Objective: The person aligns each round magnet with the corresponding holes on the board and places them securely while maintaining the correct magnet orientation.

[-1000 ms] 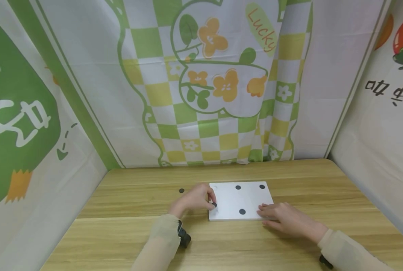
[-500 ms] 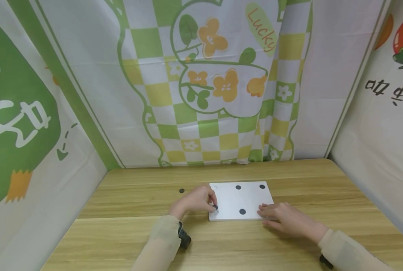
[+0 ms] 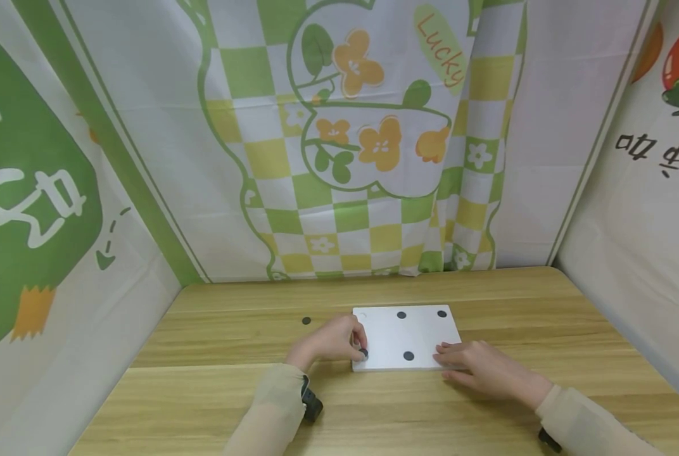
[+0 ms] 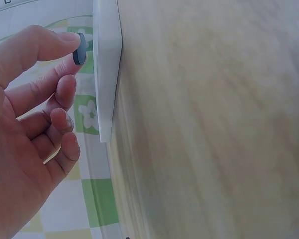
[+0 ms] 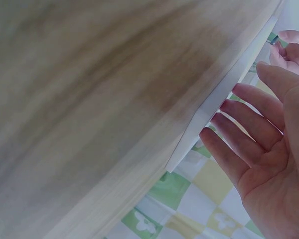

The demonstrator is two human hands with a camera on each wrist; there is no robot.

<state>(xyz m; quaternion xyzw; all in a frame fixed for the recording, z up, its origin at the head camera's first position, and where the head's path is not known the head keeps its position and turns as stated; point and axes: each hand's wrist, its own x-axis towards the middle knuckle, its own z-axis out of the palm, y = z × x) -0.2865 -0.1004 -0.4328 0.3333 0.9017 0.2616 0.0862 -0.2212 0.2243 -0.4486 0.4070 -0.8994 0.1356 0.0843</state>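
Note:
A white rectangular board (image 3: 382,335) lies flat on the table, with black discs near its back middle (image 3: 401,315), back right corner (image 3: 442,314) and front middle. At its back left corner shows a pale round mark (image 3: 363,315). My left hand (image 3: 334,339) pinches a small black disc (image 4: 79,50) between thumb and index finger, tilted on edge just off the board's face in the left wrist view, at the front left corner. My right hand (image 3: 484,367) rests with straight fingers on the board's front right corner, hiding what lies beneath.
One loose black disc (image 3: 306,321) lies on the wooden table (image 3: 225,380), left of the board. A printed green, yellow and white cloth (image 3: 368,234) hangs behind the table's back edge. Cloth walls stand on both sides.
My left hand's pinched disc has shifted slightly toward the front, now over the board's front left corner mark. My right hand and the board have stayed in place.

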